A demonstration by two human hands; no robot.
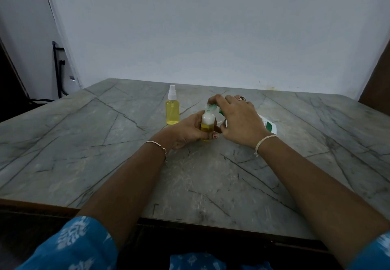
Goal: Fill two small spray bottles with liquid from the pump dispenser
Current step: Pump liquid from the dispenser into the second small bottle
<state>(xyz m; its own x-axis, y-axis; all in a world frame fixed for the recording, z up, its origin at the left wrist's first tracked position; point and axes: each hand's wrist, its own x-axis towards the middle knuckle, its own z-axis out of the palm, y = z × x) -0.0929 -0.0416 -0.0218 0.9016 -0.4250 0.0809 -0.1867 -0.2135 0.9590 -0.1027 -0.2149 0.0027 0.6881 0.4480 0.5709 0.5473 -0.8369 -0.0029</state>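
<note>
Here, both hands (left (185,130), right (238,119)) flank the open bottle (207,126).

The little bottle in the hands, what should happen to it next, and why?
Probably another gentle press of the pump head with the right hand: the open bottle held by the left hand shows white foam over yellow liquid, its spray top apparently off.

The pump dispenser (267,124) label's print is too blurred to read.

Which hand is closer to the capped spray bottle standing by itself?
Left. The left hand sits just right of and in front of the capped spray bottle; the right hand is farther right.
</note>
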